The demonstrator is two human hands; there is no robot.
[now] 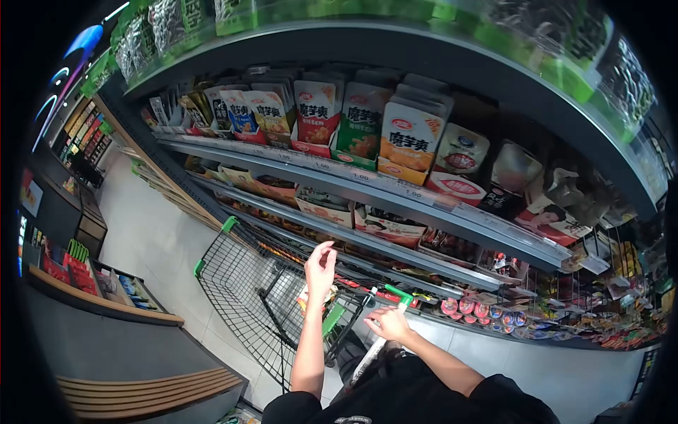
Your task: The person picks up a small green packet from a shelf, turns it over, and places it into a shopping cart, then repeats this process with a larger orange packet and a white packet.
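My left hand (321, 267) is raised above the shopping cart (236, 283), its fingers loosely bent with nothing visible between them. Lying over the cart's handle (367, 362), my right hand (390, 323) has its fingers partly spread toward the left. A green panel (332, 320) and a small colourful package (305, 297), partly hidden by my left forearm, show inside the cart. Beyond my hands, a shelf holds upright snack pouches, among them a white and orange pouch (409, 141), a green pouch (360, 124) and a red pouch (315, 116).
The shelf edge (353, 174) carries price labels. Lower shelves hold boxed packets (325, 205) and pink-lidded cups (466, 307). Green bags (565, 42) line the top shelf. At the left, a pale floor aisle (141, 219) passes a display counter (106, 300) and a slatted bench (148, 396).
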